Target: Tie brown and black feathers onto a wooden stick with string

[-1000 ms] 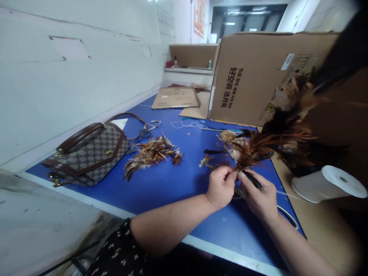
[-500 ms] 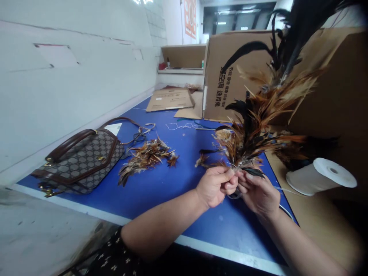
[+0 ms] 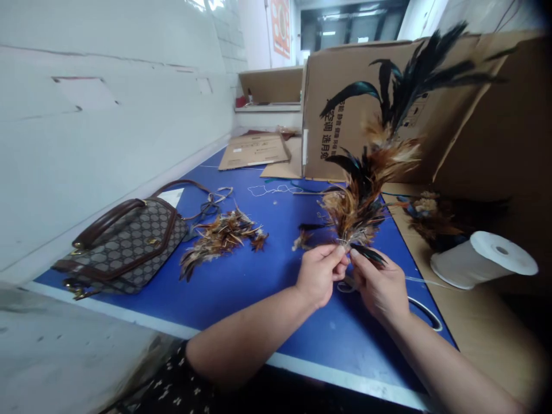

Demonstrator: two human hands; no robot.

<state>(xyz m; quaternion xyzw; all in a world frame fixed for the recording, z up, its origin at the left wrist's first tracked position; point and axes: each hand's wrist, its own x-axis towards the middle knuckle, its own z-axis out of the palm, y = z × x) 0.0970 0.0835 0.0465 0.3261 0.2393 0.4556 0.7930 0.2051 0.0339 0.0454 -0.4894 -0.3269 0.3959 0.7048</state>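
Note:
A tall bunch of feathers [image 3: 360,198], brown and tan low down with long black-green plumes on top, stands up above my two hands. My left hand [image 3: 321,273] pinches its bound base between thumb and fingers. Close beside it, my right hand [image 3: 382,282] is closed with thumb against fingers on a dark feather [image 3: 368,254] that points right, at the foot of the bunch. A thin white cord [image 3: 425,280] runs from behind my right hand toward a white spool [image 3: 483,261]. The fingertips of both hands nearly meet.
Loose brown feathers [image 3: 224,233] lie on the blue tabletop [image 3: 267,287], left of my hands. A patterned handbag [image 3: 129,244] rests at the left. Behind stands a large cardboard box [image 3: 336,123], with flat cardboard [image 3: 254,150] nearby. More feathers [image 3: 444,218] lie by the spool.
The feather bunch has tipped away from me, so its black plumes sit lower and farther off in view. Both hands keep hold; my right hand has turned slightly, its thumb now on the dark feather.

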